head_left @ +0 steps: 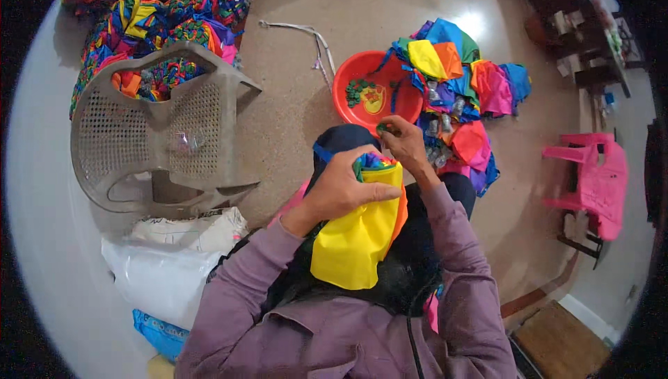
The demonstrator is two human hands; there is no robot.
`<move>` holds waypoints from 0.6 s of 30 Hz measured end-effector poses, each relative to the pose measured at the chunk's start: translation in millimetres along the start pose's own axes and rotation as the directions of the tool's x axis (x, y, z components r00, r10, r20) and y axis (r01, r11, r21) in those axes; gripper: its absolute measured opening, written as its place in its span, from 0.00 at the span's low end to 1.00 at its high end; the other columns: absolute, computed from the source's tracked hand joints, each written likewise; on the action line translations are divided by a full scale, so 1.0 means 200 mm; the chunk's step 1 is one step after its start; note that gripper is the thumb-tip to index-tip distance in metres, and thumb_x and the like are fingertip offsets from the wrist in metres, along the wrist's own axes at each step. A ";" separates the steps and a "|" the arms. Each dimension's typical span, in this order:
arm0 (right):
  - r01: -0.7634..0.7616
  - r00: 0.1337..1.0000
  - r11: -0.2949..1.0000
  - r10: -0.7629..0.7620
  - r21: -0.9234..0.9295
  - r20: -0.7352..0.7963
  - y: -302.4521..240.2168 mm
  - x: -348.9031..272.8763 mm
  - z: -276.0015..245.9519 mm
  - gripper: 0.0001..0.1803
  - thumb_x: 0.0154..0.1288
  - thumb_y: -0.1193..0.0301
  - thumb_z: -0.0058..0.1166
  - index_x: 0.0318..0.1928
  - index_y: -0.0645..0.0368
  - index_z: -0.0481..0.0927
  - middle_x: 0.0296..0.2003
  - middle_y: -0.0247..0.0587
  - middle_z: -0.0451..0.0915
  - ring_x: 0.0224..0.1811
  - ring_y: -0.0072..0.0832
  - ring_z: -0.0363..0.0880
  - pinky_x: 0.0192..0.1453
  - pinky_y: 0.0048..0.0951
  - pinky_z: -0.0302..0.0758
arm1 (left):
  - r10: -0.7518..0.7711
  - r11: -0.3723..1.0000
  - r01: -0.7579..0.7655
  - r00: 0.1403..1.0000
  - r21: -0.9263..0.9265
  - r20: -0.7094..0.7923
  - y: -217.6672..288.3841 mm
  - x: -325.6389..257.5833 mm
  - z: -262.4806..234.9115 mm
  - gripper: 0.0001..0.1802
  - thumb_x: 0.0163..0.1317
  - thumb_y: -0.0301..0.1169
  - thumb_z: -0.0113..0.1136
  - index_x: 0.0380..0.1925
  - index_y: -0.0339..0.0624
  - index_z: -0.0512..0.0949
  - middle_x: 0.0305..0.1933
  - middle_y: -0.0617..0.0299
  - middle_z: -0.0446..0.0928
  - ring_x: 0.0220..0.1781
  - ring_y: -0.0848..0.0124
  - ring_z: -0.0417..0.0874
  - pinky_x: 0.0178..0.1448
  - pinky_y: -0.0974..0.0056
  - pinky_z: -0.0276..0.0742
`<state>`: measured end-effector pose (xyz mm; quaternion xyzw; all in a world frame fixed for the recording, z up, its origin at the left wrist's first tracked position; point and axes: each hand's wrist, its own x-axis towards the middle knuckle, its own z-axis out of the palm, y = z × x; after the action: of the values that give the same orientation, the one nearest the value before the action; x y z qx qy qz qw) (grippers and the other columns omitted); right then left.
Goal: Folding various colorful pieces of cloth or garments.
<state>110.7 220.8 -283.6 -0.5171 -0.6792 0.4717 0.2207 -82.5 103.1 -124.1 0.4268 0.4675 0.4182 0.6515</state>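
One bag point(351, 243), yellow on the side facing us with orange along its right, is held over our lap, its bunched, many-coloured end toward the basin. Our left hand point(341, 191) has a firm grip on that end, thumb laid across the yellow cloth and fingers curled around the far side, partly hidden. Our right hand point(407, 144) is just beside it, fingertips pinched nearly together on a small green piece point(382, 128), close to the near rim of the red basin point(339, 104).

Inside the basin, toward its left wall, we see a cluster of green bits point(360, 92). Against the basin's right rim, partly overhanging it, spreads a pile point(445, 59) of bright cloth, with clear plastic point(459, 106) among its folds. A white cord point(313, 35) lies on the floor point(285, 87) beyond the basin's left rim.

Farther out, near the floor's left edge, a grey chair point(118, 128) stands before a larger heap point(132, 24) of coloured cloth; a white package point(156, 275) sits nearer us. By the floor's right edge we have a pink chair point(602, 191).
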 end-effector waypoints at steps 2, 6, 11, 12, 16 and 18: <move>0.056 0.998 0.985 -0.060 0.160 0.019 -0.15 -0.09 -0.08 0.14 0.64 0.74 0.65 0.50 0.62 0.84 0.34 0.41 0.87 0.36 0.24 0.86 0.41 0.29 0.81 | 0.014 1.000 -0.013 1.000 -0.006 0.021 0.01 -0.01 0.04 0.18 0.56 0.32 0.80 0.41 0.41 0.80 0.37 0.69 0.81 0.40 0.79 0.81 0.46 0.68 0.78; 0.127 0.991 0.947 -0.132 0.296 -0.002 -0.43 -0.27 -0.24 0.15 0.65 0.78 0.64 0.52 0.62 0.84 0.36 0.34 0.86 0.38 0.17 0.83 0.41 0.23 0.80 | 0.101 0.993 -0.105 0.993 0.058 0.060 0.05 -0.06 0.11 0.17 0.57 0.32 0.80 0.41 0.41 0.80 0.37 0.69 0.81 0.40 0.80 0.80 0.46 0.68 0.77; 0.184 0.983 0.960 -0.183 0.212 -0.022 -0.75 -0.50 -0.46 0.16 0.65 0.82 0.64 0.53 0.62 0.84 0.38 0.31 0.86 0.39 0.14 0.82 0.43 0.21 0.80 | 0.173 0.981 -0.178 0.983 0.077 0.067 0.09 -0.10 0.16 0.20 0.56 0.36 0.81 0.41 0.41 0.80 0.37 0.67 0.83 0.39 0.79 0.81 0.45 0.67 0.78; 0.187 0.982 0.960 -0.185 0.208 -0.029 -0.79 -0.54 -0.48 0.16 0.65 0.82 0.64 0.53 0.62 0.84 0.38 0.31 0.86 0.39 0.14 0.82 0.43 0.21 0.80 | 0.182 0.978 -0.189 0.980 0.091 0.076 0.09 -0.10 0.17 0.20 0.56 0.36 0.81 0.42 0.40 0.80 0.38 0.67 0.83 0.40 0.79 0.81 0.45 0.67 0.78; 0.420 0.907 0.906 -0.421 -0.053 -0.005 -0.92 -0.66 -0.55 0.16 0.65 0.83 0.64 0.53 0.62 0.85 0.39 0.31 0.87 0.39 0.15 0.82 0.44 0.21 0.80 | 0.198 0.977 -0.205 0.974 0.053 0.111 0.11 -0.15 0.22 0.20 0.56 0.35 0.81 0.43 0.40 0.81 0.39 0.66 0.84 0.41 0.78 0.82 0.46 0.67 0.79; 0.378 0.926 0.924 -0.376 -0.061 0.039 -0.96 -0.70 -0.55 0.16 0.65 0.83 0.63 0.53 0.63 0.85 0.39 0.33 0.87 0.39 0.16 0.82 0.44 0.22 0.80 | 0.203 0.978 -0.208 0.971 0.030 0.122 0.12 -0.17 0.23 0.20 0.56 0.35 0.81 0.43 0.40 0.81 0.39 0.66 0.84 0.41 0.78 0.82 0.46 0.66 0.79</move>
<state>154.3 135.7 -40.0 -0.3777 -0.7843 0.4042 0.2806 -49.3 70.2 -83.2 0.5108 0.3902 0.4474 0.6218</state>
